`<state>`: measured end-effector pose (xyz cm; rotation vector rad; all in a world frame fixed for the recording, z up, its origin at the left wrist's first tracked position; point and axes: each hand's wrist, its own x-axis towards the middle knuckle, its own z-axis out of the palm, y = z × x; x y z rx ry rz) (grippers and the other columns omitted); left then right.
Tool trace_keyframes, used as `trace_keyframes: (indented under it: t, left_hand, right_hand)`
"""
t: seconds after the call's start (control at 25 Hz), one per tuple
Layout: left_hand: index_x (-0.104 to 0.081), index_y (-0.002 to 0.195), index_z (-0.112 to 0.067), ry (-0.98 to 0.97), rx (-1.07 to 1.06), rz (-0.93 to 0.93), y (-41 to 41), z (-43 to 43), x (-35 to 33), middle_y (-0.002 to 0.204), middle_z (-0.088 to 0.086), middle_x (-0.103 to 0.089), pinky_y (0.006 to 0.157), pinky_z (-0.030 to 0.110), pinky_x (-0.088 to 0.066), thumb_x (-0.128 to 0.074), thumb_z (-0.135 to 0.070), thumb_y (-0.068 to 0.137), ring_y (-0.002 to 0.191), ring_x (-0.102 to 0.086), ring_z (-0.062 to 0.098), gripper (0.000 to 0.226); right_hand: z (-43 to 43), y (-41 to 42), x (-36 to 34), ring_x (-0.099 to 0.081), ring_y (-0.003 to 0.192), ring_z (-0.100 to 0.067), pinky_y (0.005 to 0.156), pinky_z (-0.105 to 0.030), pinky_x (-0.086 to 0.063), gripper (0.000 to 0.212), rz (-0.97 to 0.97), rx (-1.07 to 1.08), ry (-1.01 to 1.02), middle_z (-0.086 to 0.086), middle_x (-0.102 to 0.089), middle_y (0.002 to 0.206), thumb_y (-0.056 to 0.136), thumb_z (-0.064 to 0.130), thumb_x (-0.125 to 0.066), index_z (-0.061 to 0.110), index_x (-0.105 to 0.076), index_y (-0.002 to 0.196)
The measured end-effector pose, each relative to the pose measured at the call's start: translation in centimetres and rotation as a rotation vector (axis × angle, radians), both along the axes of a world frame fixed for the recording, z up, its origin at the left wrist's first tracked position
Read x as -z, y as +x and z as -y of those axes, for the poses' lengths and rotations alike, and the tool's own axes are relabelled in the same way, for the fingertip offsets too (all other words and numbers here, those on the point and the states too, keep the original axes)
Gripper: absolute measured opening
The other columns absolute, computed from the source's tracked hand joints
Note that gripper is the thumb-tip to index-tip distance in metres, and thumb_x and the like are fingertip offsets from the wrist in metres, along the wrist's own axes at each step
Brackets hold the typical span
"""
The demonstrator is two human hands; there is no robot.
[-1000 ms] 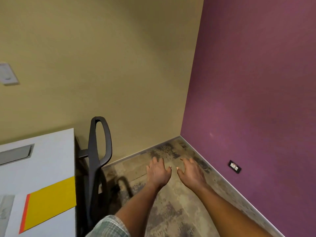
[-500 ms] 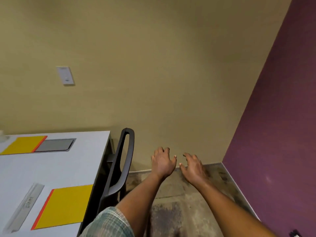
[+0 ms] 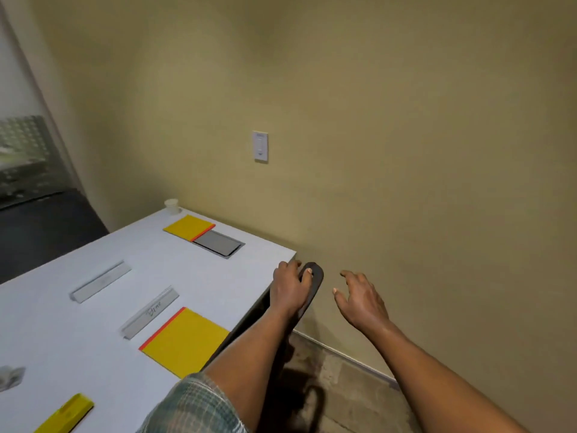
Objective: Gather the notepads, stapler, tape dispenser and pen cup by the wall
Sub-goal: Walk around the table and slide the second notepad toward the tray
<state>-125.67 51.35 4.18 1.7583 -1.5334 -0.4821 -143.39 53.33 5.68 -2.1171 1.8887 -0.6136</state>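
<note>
Two yellow notepads with orange spines lie on the white table [image 3: 93, 332]: one notepad [image 3: 188, 228] by the beige wall, the other notepad [image 3: 187, 342] at the table's right edge. A white paper cup [image 3: 171, 206] stands at the far corner against the wall. A yellow object, probably the stapler [image 3: 67, 412], lies at the bottom left. A blurred grey item, possibly the tape dispenser [image 3: 9, 377], sits at the left edge. My left hand [image 3: 288, 287] hovers, fingers apart, over the table corner and chair top. My right hand [image 3: 360, 300] is spread in the air to its right.
A black chair [image 3: 313, 287] stands between the table's right edge and the wall. Two clear plastic name holders [image 3: 100, 281] [image 3: 150, 311] lie mid-table. A grey cable hatch [image 3: 218, 243] is set beside the far notepad. A light switch [image 3: 260, 146] is on the wall.
The view has swung left from the purple-walled corner to the table. Both hands stay held out and empty; the left one now sits over the chair top.
</note>
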Motion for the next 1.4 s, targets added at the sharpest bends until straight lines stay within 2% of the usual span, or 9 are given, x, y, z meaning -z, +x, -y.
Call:
trace_keyframes:
  t: [0.16, 0.56, 0.92, 1.12, 1.4]
  left_hand:
    - [-0.056, 0.132, -0.018, 0.037, -0.201, -0.036, 4.6, 2.6, 1.1, 0.131, 0.007, -0.054, 0.099, 0.045, -0.047, -0.048, -0.047, 0.098, 0.121, -0.052, 0.025, 0.046]
    - [-0.056, 0.134, -0.017, 0.111, -0.607, -0.147, 15.7, 8.0, 6.1, 0.134, 0.006, -0.054, 0.102, 0.046, -0.047, -0.048, -0.047, 0.099, 0.123, -0.053, 0.024, 0.046]
    - [-0.056, 0.134, -0.018, 0.299, -0.866, -0.163, 21.9, 4.7, 11.8, 0.132, 0.007, -0.054, 0.103, 0.04, -0.045, -0.049, -0.047, 0.099, 0.125, -0.05, 0.025, 0.046]
    - [-0.046, 0.145, -0.016, 0.519, -1.017, -0.235, 23.3, 1.2, 15.5, 0.145, 0.008, -0.045, 0.108, 0.042, -0.042, -0.047, -0.053, 0.099, 0.134, -0.045, 0.029, 0.059]
    - [-0.035, 0.149, -0.013, 0.815, -1.128, -0.29, 22.1, -0.4, 18.2, 0.148, 0.012, -0.039, 0.106, 0.044, -0.043, -0.044, -0.057, 0.098, 0.134, -0.044, 0.031, 0.067]
  right_hand:
    - [5.3, 4.9, -0.1, -0.051, 0.124, -0.03, 0.098, -0.04, -0.046, 0.053, 0.005, -0.192, -0.002, -0.007, -0.052, 0.134, 0.097, 0.041, -0.052, 0.02, -0.044, 0.144]
    - [16.7, 17.8, 1.5, -0.044, 0.134, -0.026, 0.107, -0.041, -0.042, 0.055, -0.089, -0.61, 0.031, -0.005, -0.044, 0.147, 0.101, 0.043, -0.046, 0.022, -0.035, 0.151]
    - [19.3, 26.3, 6.6, -0.047, 0.132, -0.024, 0.105, -0.039, -0.043, 0.053, -0.094, -0.867, 0.168, -0.004, -0.047, 0.144, 0.101, 0.043, -0.046, 0.022, -0.036, 0.149]
    - [19.3, 30.2, 10.6, -0.049, 0.13, -0.02, 0.105, -0.034, -0.044, 0.054, -0.121, -1.057, 0.287, -0.002, -0.047, 0.144, 0.1, 0.046, -0.045, 0.024, -0.036, 0.149]
    - [21.0, 32.4, 16.9, -0.051, 0.132, -0.017, 0.108, -0.033, -0.043, 0.058, -0.198, -1.25, 0.495, 0.002, -0.046, 0.149, 0.099, 0.051, -0.046, 0.028, -0.032, 0.151]
